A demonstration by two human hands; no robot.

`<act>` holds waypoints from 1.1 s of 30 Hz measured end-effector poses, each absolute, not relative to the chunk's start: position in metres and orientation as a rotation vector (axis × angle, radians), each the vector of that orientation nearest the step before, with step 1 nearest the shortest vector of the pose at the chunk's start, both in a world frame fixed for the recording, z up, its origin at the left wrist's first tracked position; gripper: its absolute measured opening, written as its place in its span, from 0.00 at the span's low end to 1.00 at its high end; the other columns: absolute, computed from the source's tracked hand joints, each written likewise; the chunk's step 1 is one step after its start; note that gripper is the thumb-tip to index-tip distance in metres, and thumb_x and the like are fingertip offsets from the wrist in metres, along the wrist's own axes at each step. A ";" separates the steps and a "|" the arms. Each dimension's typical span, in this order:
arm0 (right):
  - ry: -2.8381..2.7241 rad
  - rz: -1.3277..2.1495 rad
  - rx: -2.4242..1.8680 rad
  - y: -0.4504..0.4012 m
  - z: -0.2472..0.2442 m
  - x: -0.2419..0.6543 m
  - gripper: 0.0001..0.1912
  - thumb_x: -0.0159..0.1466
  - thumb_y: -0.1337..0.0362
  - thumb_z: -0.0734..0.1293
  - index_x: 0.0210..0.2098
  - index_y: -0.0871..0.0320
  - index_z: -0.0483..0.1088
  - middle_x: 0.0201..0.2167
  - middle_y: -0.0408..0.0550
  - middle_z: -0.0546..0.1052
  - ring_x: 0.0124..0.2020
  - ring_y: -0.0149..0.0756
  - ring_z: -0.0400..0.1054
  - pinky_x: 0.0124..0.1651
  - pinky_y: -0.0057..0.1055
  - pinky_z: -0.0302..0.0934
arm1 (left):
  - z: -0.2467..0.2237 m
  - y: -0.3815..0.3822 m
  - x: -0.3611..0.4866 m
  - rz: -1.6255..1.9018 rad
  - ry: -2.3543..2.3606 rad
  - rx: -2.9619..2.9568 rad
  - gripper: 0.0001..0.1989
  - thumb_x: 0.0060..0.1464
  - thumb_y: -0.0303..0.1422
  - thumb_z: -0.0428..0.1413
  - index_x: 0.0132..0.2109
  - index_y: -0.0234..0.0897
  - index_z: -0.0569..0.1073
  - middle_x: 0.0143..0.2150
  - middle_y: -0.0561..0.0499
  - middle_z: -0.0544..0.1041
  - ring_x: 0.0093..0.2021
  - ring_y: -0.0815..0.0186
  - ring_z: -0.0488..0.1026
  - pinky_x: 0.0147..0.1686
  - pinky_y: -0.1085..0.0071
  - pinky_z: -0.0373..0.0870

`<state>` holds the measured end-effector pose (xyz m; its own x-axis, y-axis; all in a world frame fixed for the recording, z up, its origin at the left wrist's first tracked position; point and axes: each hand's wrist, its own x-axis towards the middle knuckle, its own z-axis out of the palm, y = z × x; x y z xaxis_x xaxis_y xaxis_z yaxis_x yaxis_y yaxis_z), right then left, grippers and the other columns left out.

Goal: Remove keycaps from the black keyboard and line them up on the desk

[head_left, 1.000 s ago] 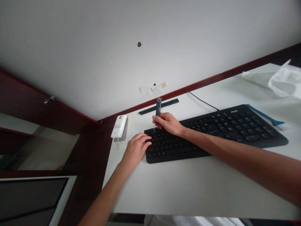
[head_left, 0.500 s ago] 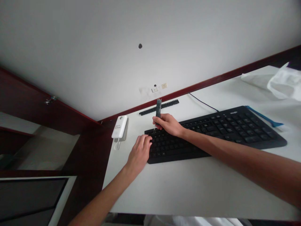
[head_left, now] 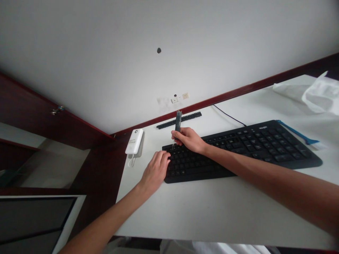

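Observation:
A black keyboard lies slanted across the white desk. My right hand is closed round the dark, see-through handle of a keycap puller, held upright over the keyboard's upper left corner. Its thin wire prongs reach down to the keys there; whether they grip a key is too small to tell. On the keyboard's left edge, my left hand has its fingers bent and together, holding that side. Fingertips partly hide the leftmost keys. Behind the puller lies a row of loose black keycaps.
A white power bank with a short cable lies left of the keyboard. By its right end rests a blue brush. A white cloth or bag sits at the back right. The keyboard's cable runs to the wall.
The keyboard's left end has shifted very slightly left, along with both hands. My grips look the same, and the puller stays over the same corner.

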<state>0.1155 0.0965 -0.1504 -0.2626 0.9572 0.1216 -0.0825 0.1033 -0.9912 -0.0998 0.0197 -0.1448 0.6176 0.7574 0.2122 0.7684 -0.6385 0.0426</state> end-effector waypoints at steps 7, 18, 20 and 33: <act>-1.418 1.343 -0.927 0.096 -0.151 0.115 0.24 0.68 0.45 0.65 0.31 0.61 0.73 0.23 0.45 0.73 0.25 0.32 0.67 0.32 0.30 0.63 | -0.144 0.020 -0.099 -0.443 -1.358 -2.763 0.09 0.70 0.27 0.48 0.54 0.38 0.68 0.49 0.44 0.73 0.50 0.58 0.72 0.53 0.58 0.75; -1.448 1.322 -0.961 0.097 -0.153 0.116 0.25 0.68 0.43 0.64 0.32 0.60 0.74 0.24 0.45 0.74 0.26 0.33 0.69 0.32 0.30 0.64 | -0.143 0.029 -0.104 -0.435 -1.262 -2.831 0.09 0.69 0.26 0.48 0.53 0.37 0.67 0.49 0.44 0.72 0.51 0.58 0.72 0.53 0.57 0.75; -1.445 1.326 -0.947 0.096 -0.152 0.116 0.25 0.68 0.43 0.64 0.32 0.60 0.74 0.23 0.45 0.73 0.26 0.33 0.68 0.32 0.30 0.64 | -0.143 0.030 -0.103 -0.427 -1.272 -2.830 0.09 0.69 0.26 0.47 0.52 0.37 0.68 0.48 0.44 0.73 0.50 0.58 0.73 0.52 0.57 0.75; -1.406 1.372 -0.952 0.097 -0.152 0.116 0.24 0.68 0.45 0.65 0.33 0.61 0.73 0.24 0.45 0.73 0.26 0.32 0.68 0.33 0.31 0.64 | -0.131 0.050 -0.127 -0.881 -1.655 -2.753 0.10 0.69 0.34 0.52 0.54 0.41 0.73 0.49 0.47 0.78 0.47 0.63 0.77 0.51 0.64 0.75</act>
